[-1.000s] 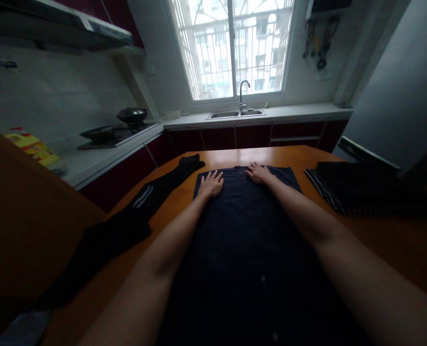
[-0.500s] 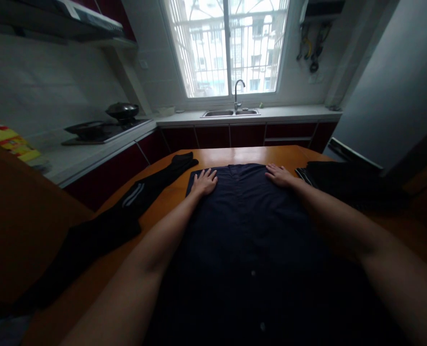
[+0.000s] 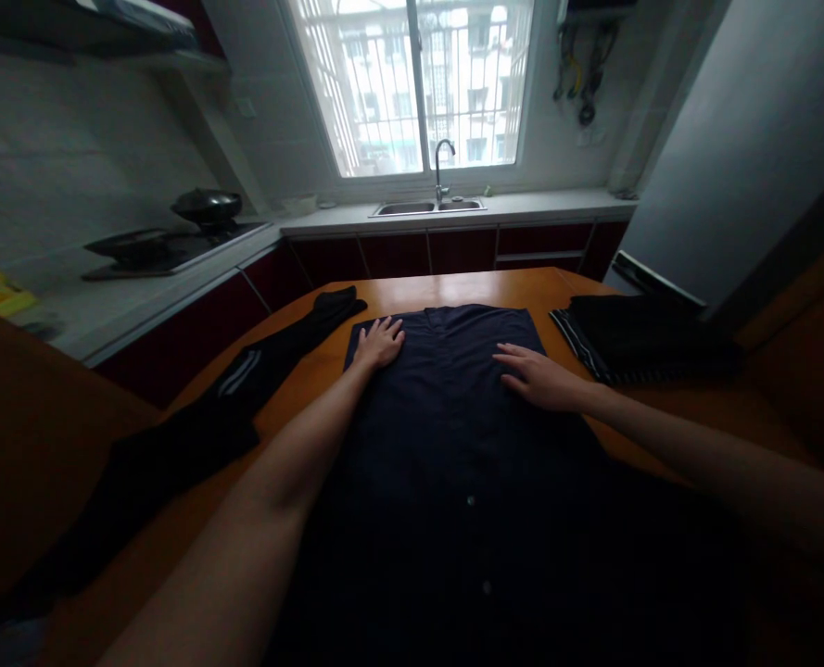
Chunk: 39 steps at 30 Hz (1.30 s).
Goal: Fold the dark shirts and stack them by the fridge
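A dark navy buttoned shirt (image 3: 439, 435) lies spread on the wooden table (image 3: 453, 285), its hem toward the window. Two small pale buttons show on its nearer half, where the cloth fades into shadow. My left hand (image 3: 379, 343) lies flat with spread fingers on the shirt's far left corner. Over the right side of the shirt, a little nearer to me, is my right hand (image 3: 538, 378), fingers stretched out and pointing left. It seems to rest on the cloth. Neither hand grips anything.
Along the table's left side lies a black garment (image 3: 245, 389) with pale stripes. Folded dark clothes (image 3: 648, 347) are stacked at the right. Beyond the table are a counter with a sink (image 3: 425, 207), a stove with a wok (image 3: 207, 207), and a large grey panel (image 3: 731, 157) at right.
My right hand has slid from the shirt's far edge out to the right, then back toward me. The left hand stays at its corner. The view has turned slightly right.
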Tool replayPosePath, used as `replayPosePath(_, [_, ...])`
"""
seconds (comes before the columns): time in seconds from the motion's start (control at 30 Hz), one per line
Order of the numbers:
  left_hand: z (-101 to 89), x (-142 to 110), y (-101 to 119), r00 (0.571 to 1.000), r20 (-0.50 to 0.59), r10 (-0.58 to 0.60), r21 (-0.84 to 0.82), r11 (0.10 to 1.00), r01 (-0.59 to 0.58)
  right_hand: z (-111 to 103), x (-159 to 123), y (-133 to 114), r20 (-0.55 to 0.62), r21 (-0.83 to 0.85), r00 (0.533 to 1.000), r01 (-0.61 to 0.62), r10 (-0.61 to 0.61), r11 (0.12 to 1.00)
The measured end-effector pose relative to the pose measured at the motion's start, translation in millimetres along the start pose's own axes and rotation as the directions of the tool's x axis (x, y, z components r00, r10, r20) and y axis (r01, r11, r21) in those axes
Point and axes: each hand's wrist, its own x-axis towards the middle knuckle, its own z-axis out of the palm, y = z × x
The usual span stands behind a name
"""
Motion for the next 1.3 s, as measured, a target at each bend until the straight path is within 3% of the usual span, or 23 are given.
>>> replayPosePath(0.1, [-12.4,-10,8,0.993,-0.116,0.033,-0.039,0.999,-0.038,-12,-72,0,-0.131,0.041,0.984,-0.118,0.122,0.992])
replayPosePath(0.23, [-34.2,-41,29,0.956,-0.271,0.116,-0.137,0.978,-0.157,-26,-165,16,-0.211,0.12,0.918,-0.316,0.335,0.941])
replayPosePath(0.3, [-45.6,-69,42,0.933,-0.274,0.232,-0.213,0.932,-0.294,-35,-204,23,-0.158,0.188,0.896,-0.385,0.414,0.904])
replayPosePath(0.43, [-68.3,-146,59,0.863,-0.126,0.488,-0.333,0.799,-0.501,-50,-258,26,0.033,0.329,0.903,-0.414,0.428,0.849])
replayPosePath(0.57, [-86.8,-217,63,0.844,0.001,0.536,-0.398,0.775,-0.491,-53,-271,18,0.219,0.442,0.888,-0.459,0.403,0.77])
replayPosePath(0.63, [-91.0,-242,60,0.858,0.031,0.513,-0.415,0.787,-0.456,-52,-265,12,0.212,0.44,0.862,-0.505,0.461,0.742])
replayPosePath(0.67, [-91.4,-251,58,0.864,0.038,0.502,-0.419,0.793,-0.442,-53,-262,8,0.155,0.425,0.852,-0.514,0.5,0.745])
replayPosePath(0.73, [-88.9,-266,53,0.874,0.041,0.484,-0.423,0.801,-0.424,-58,-257,-6,-0.076,0.362,0.836,-0.485,0.544,0.796])
replayPosePath(0.83, [-79.0,-280,47,0.882,0.025,0.471,-0.43,0.801,-0.416,-67,-258,-35,-0.452,0.171,0.805,-0.344,0.383,0.923])
replayPosePath(0.9, [-71.3,-286,46,0.88,0.027,0.475,-0.438,0.796,-0.417,-66,-264,-50,-0.516,0.032,0.826,-0.245,0.226,0.969])
replayPosePath(0.97, [-65.3,-290,47,0.872,0.045,0.488,-0.442,0.792,-0.42,-56,-273,-54,-0.506,-0.071,0.844,-0.246,0.177,0.967])
replayPosePath(1.1, [-67.5,-301,55,0.851,0.047,0.523,-0.443,0.774,-0.452,-25,-293,-35,-0.484,-0.151,0.798,-0.48,0.359,0.864])
replayPosePath(1.2, [-84.5,-319,68,0.803,0.104,0.587,-0.466,0.742,-0.482,-13,-305,-30,-0.444,-0.138,0.812,-0.479,0.378,0.867])
replayPosePath(1.3, [-105.1,-344,85,0.673,0.287,0.682,-0.506,0.704,-0.498,-16,-308,-42,-0.337,-0.133,0.912,-0.29,0.232,0.948])
